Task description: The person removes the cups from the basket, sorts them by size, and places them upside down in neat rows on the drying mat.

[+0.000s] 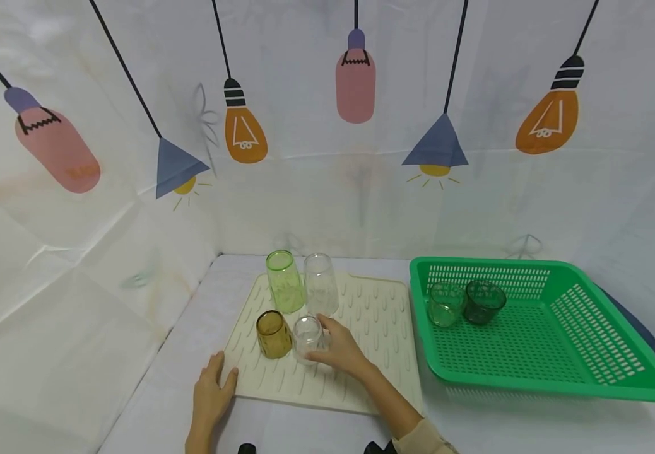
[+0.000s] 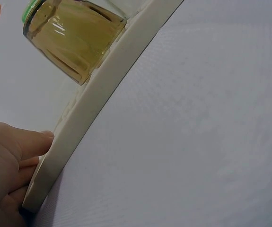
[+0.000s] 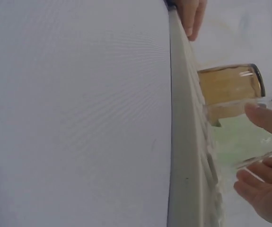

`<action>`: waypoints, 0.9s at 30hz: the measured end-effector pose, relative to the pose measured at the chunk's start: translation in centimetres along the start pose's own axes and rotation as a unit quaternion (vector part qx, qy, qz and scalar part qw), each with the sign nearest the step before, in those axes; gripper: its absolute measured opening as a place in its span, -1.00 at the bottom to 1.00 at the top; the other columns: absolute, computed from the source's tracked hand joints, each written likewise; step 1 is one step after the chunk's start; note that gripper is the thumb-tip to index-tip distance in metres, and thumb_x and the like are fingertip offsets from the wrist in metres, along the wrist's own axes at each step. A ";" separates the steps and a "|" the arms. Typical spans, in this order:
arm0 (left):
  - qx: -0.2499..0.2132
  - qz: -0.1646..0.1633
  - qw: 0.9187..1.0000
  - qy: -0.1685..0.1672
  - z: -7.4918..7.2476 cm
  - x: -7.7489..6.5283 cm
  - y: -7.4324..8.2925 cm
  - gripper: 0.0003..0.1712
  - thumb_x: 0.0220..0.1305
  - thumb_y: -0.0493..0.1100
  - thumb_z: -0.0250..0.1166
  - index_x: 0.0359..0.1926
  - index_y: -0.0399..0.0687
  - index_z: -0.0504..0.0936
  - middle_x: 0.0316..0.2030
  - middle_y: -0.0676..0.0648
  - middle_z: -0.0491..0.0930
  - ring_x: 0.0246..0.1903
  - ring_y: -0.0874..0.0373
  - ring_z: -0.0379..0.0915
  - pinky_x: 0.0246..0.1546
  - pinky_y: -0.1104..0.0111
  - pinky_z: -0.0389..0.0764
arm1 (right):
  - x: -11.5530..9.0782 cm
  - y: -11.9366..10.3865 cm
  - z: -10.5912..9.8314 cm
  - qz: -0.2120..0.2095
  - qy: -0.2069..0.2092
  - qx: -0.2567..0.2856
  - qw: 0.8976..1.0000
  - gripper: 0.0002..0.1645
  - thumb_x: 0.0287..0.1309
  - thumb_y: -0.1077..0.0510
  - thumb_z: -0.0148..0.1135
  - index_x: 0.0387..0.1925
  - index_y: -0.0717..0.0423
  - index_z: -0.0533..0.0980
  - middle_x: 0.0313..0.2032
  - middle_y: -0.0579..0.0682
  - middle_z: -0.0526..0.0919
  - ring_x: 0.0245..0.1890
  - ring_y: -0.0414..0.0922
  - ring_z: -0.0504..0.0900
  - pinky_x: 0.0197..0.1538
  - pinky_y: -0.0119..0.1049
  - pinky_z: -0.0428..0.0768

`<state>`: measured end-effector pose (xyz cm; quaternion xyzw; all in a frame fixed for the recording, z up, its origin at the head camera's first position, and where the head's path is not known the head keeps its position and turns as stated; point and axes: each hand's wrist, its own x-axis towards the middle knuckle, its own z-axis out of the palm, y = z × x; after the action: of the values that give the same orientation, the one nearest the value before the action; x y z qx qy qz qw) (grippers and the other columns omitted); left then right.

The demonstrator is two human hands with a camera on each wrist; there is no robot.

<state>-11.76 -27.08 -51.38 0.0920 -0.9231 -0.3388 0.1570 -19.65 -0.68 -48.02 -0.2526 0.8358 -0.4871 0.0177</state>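
My right hand (image 1: 339,348) holds a short clear glass (image 1: 307,340) standing on a cream ribbed drying mat (image 1: 373,378). In the right wrist view its thumb lies on the glass near the top, with the other fingers along the opposite side. Close to its left stands a short amber glass (image 1: 274,335), narrower at the top. Behind these two are a tall green glass (image 1: 286,284) and a tall clear glass (image 1: 320,287). My left hand (image 1: 212,392) rests at the mat's front left corner, its thumb (image 2: 36,143) touching the edge.
A green plastic basket (image 1: 532,381) stands right of the mat, holding a light green glass (image 1: 447,306) and a dark green glass (image 1: 483,304). White sheeting (image 1: 316,202) printed with lamps hangs behind and at the left. A white cloth (image 1: 299,432) covers the table.
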 end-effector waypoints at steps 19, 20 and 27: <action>-0.001 0.009 1.000 0.010 0.1 0.0 -0.1 -0.42 0.18 -0.33 0.22 0.13 -0.66 0.31 0.15 -0.56 0.29 0.21 -0.42 0.15 0.26 -0.15 0.13 | -3.2 -1.6 -5.8 -0.179 0.182 -0.033 0.966 -0.38 -0.13 0.32 0.46 0.04 0.39 0.47 -0.05 0.24 0.61 -0.05 0.09 0.62 -0.03 -0.16 0.62; -0.001 0.010 1.000 0.010 0.1 0.0 -0.1 -0.42 0.18 -0.33 0.22 0.13 -0.66 0.31 0.15 -0.56 0.29 0.22 -0.42 0.15 0.26 -0.15 0.13 | -3.4 -1.6 -6.3 -0.187 0.196 -0.038 0.962 -0.38 -0.15 0.33 0.46 0.03 0.38 0.48 -0.06 0.23 0.62 -0.07 0.08 0.63 -0.04 -0.18 0.63; 0.000 0.016 1.000 0.019 0.1 0.1 -0.1 -0.43 0.16 -0.34 0.24 0.12 -0.66 0.33 0.13 -0.56 0.30 0.20 -0.43 0.17 0.24 -0.16 0.15 | -4.6 -1.2 -10.5 -0.239 0.281 -0.082 0.926 -0.38 -0.44 0.54 0.48 -0.14 0.51 0.52 -0.21 0.35 0.64 -0.24 0.19 0.65 -0.16 -0.22 0.65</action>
<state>-11.86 -27.09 -51.54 0.0836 -0.9213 -0.3344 0.1800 -18.00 9.32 -42.53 -0.2980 0.7581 -0.4580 -0.3560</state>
